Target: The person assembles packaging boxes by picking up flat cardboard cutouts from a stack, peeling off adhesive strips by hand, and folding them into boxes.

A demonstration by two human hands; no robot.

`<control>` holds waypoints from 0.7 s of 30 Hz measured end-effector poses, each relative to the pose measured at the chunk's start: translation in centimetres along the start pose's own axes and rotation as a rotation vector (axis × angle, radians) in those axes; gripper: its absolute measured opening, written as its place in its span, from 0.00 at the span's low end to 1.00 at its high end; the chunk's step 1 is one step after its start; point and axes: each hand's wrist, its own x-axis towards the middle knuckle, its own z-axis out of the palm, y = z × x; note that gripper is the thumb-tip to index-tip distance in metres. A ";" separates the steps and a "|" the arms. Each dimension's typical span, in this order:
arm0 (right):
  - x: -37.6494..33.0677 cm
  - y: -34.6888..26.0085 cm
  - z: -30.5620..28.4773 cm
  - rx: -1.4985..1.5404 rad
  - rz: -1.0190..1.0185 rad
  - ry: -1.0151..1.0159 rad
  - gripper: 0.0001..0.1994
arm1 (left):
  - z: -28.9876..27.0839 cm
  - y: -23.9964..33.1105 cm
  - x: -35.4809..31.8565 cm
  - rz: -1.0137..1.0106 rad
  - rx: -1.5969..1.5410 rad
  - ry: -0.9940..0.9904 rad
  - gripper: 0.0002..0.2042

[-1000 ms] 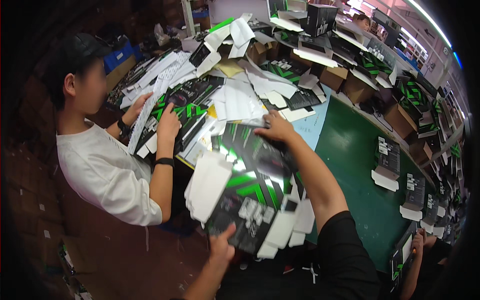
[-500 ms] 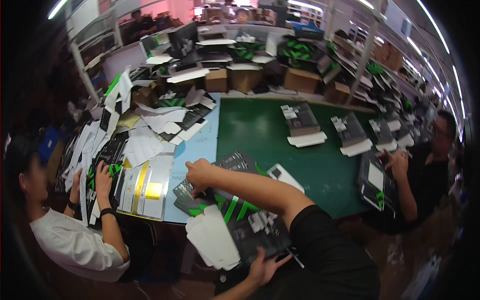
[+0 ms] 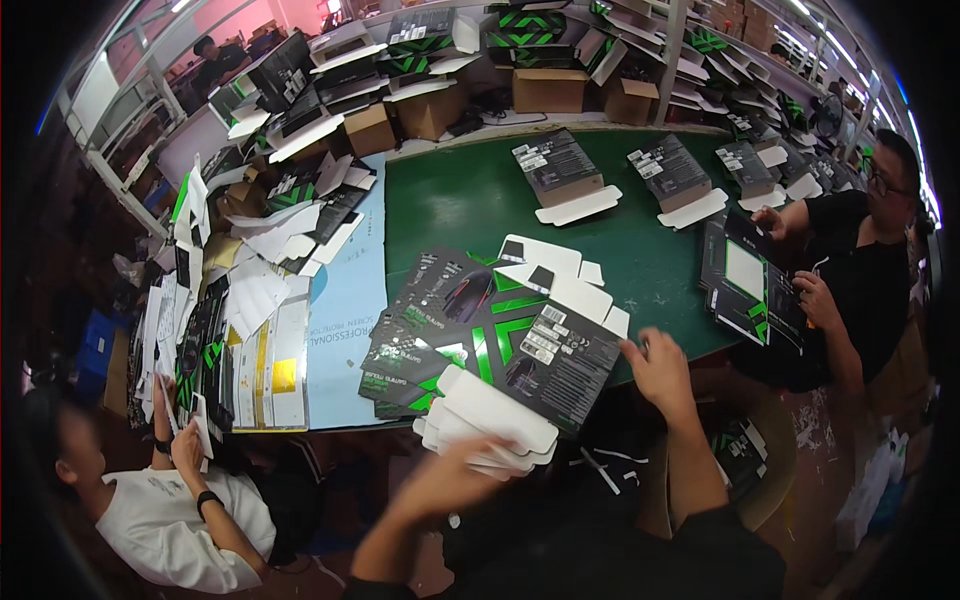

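Left hand (image 3: 455, 478): at 6 o'clock, blurred, closed under the white flaps of the stack of flat cartons (image 3: 490, 345), gripping its near edge.
Right hand (image 3: 660, 365): at 4 o'clock, fingers spread wide, touching the stack's right edge; whether it grips cannot be told.
Stack of flat cartons: black and green unfolded boxes with white tabs, fanned out at centre, lying on the near edge of the green worktop (image 3: 470, 200) and overhanging it toward the person.
Blue sheet (image 3: 350, 330): just beside the stack at 9 o'clock.
Co-worker in white (image 3: 160, 520): at 8 o'clock, handling cartons.
Co-worker in black (image 3: 860, 270): at 3 o'clock, holding another carton stack (image 3: 745, 280).
Brown boxes (image 3: 545, 88): at 12 o'clock, along the far edge.
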 end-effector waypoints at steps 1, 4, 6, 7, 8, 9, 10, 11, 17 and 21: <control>-1.0 2.1 1.3 0.059 0.040 -0.003 0.30 | -3.8 -0.5 1.3 0.183 0.369 0.399 0.15; -2.4 0.7 3.7 0.118 0.060 0.011 0.37 | -15.6 -7.3 4.9 -0.056 0.809 1.003 0.34; -0.9 -1.6 5.0 0.197 0.078 -0.115 0.41 | -17.3 -10.6 6.8 -0.319 0.757 0.861 0.41; 0.1 -2.9 5.3 0.182 0.100 -0.148 0.44 | -16.3 -12.4 7.2 -0.209 0.752 0.839 0.43; 1.0 -2.9 6.0 0.164 0.061 -0.157 0.48 | -15.3 -13.1 8.0 -0.097 0.743 0.805 0.45; 2.2 -2.3 7.0 0.169 0.054 -0.097 0.50 | -13.9 -12.4 8.0 -0.061 0.684 0.821 0.46; 3.3 -1.8 7.5 0.174 0.045 -0.047 0.53 | -12.1 -11.7 7.8 -0.035 0.624 0.837 0.47; 4.4 -1.3 7.1 0.185 0.057 -0.040 0.54 | -10.8 -11.7 7.5 0.021 0.518 0.848 0.46; 9.5 5.8 4.0 0.354 -0.008 -0.055 0.56 | -5.7 -7.4 8.1 0.040 0.486 0.809 0.38; 9.8 6.4 4.1 0.345 -0.093 -0.163 0.55 | -5.7 -3.6 9.4 0.165 1.135 0.977 0.34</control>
